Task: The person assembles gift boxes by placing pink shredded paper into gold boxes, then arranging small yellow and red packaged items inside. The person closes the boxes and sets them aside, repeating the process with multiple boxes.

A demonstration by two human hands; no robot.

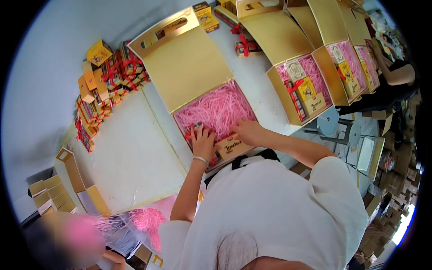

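Note:
Before me on the table lies an open gold gift box [199, 71], its lid folded back and pink shredded paper [219, 106] filling its tray. My left hand [202, 143] rests with fingers apart on a red-ribboned pack [193, 131] at the tray's left side; that pack is partly hidden under it. A cream Loacker box [233, 147] lies along the tray's near edge. My right hand [248, 131] is at the tray's right part, its curled fingertips touching the pink paper just above the cream box. Whether those fingers pinch any shreds cannot be made out.
Ribboned packs [118, 72] are piled at the table's back left. Open gold boxes with sweets and pink paper [312, 76] stand to the right, a ribboned pack [248, 47] behind. A co-worker [395, 74] is at far right, another person [114, 258] at lower left, near loose pink paper [148, 222].

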